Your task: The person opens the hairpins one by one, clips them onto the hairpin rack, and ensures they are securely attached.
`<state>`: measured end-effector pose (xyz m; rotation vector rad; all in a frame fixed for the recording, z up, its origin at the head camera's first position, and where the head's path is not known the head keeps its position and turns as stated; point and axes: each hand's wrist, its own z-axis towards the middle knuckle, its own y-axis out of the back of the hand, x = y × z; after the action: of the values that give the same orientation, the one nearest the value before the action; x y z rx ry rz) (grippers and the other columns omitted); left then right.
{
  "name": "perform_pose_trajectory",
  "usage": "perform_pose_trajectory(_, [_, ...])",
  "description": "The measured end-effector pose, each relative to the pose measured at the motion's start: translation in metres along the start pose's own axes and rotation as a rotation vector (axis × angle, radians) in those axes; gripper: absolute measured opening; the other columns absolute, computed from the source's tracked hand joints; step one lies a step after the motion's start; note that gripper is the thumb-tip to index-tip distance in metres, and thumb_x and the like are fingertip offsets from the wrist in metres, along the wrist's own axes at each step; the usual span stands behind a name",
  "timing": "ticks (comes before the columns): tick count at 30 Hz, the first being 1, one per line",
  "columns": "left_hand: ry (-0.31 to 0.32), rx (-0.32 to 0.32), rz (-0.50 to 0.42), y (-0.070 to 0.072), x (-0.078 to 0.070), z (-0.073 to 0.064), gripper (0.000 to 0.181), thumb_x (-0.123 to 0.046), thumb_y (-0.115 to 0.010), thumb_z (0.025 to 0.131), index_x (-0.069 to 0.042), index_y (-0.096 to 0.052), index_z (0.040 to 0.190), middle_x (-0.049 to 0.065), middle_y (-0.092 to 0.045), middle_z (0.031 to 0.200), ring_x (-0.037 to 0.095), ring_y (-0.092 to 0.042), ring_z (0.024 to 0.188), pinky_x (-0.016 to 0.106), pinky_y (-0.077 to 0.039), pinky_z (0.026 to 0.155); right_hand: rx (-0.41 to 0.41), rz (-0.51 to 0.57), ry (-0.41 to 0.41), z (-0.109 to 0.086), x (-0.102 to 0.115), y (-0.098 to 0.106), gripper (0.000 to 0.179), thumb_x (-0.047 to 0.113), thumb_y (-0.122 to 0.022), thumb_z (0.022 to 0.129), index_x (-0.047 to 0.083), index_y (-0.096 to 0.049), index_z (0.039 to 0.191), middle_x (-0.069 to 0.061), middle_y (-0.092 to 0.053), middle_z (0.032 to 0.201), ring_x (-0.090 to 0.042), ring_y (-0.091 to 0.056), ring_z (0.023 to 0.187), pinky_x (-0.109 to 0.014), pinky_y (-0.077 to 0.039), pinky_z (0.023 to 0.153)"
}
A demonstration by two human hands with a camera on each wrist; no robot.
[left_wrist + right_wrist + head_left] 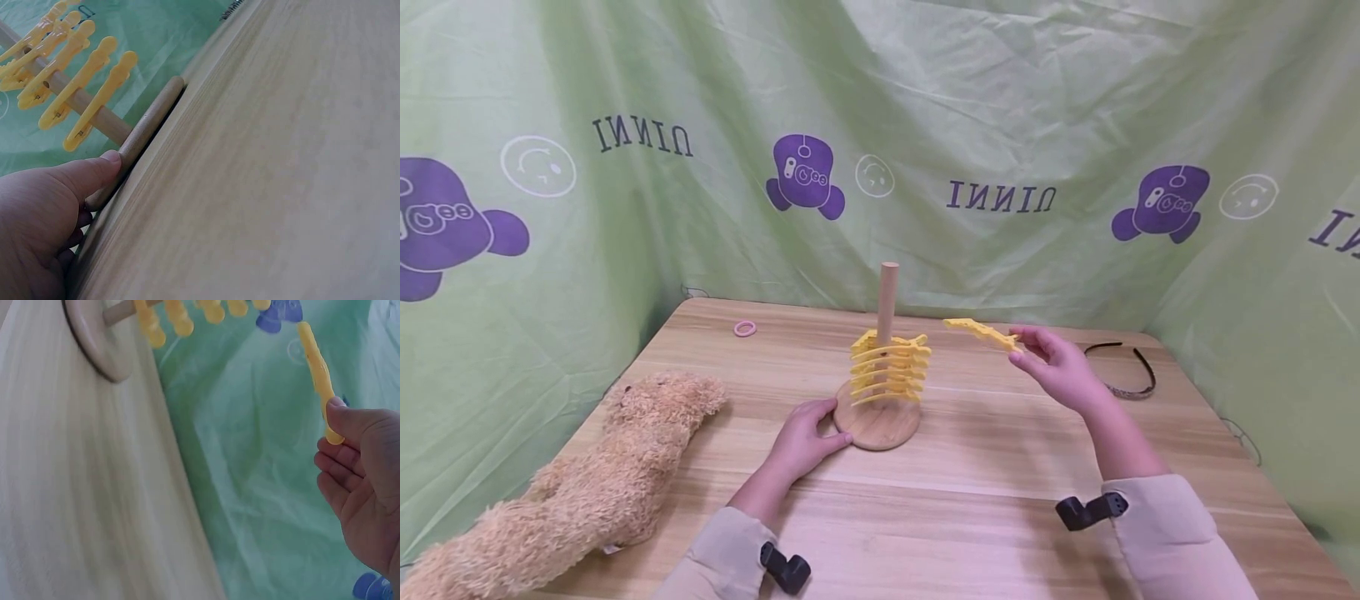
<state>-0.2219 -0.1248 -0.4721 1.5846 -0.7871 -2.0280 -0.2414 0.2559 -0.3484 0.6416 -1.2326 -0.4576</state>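
A wooden stand, with a round base (877,427) and an upright post (887,300), is on the table. Several yellow alligator hair clips (889,368) are stacked one above another along the post's lower half. My left hand (803,442) grips the near-left edge of the base, its thumb (94,175) on the rim and its other fingers partly hidden. To the right of the post, my right hand (1056,367) pinches one end of a single yellow hair clip (981,332) in the air. That hair clip is apart from the stack and points toward the post.
On the table's left side lies a fluffy tan plush toy (632,467). A pink ring (745,328) is at the back left. Behind my right hand rests a dark headband (1138,387). Green printed cloth (880,83) hangs around the wooden table (925,517).
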Motion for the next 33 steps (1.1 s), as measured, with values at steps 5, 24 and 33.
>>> perform_pose_trajectory(5, [0.000,0.000,-0.004,0.000,0.001,0.000,0.063,-0.026,-0.079,0.081,0.005,-0.058,0.131,0.021,-0.061,0.132,0.038,-0.050,0.130,0.051,-0.038,0.112,-0.024,-0.022,0.038,0.001,0.023,-0.001,0.045,0.020,-0.061,0.097,-0.003,-0.053,0.134,-0.025,-0.060,0.127,-0.040,-0.056,0.124,-0.039,-0.052,0.100])
perform_pose_trajectory(24, [0.002,0.002,-0.005,0.000,0.003,0.000,0.063,-0.027,-0.078,0.081,0.005,-0.057,0.131,0.021,-0.060,0.133,0.038,-0.049,0.131,0.051,-0.038,0.113,-0.086,-0.106,0.144,0.027,0.067,-0.032,0.028,0.013,-0.067,0.092,0.000,-0.069,0.117,-0.020,-0.071,0.114,-0.037,-0.066,0.110,-0.051,-0.055,0.093])
perform_pose_trajectory(33, [-0.008,-0.002,-0.009,0.000,0.002,0.001,0.062,-0.026,-0.079,0.081,0.005,-0.058,0.131,0.021,-0.061,0.133,0.038,-0.049,0.130,0.052,-0.038,0.113,-0.044,-0.059,0.159,0.045,0.080,-0.055,0.026,0.013,-0.068,0.092,0.000,-0.071,0.114,-0.018,-0.073,0.110,-0.033,-0.068,0.103,-0.047,-0.058,0.087])
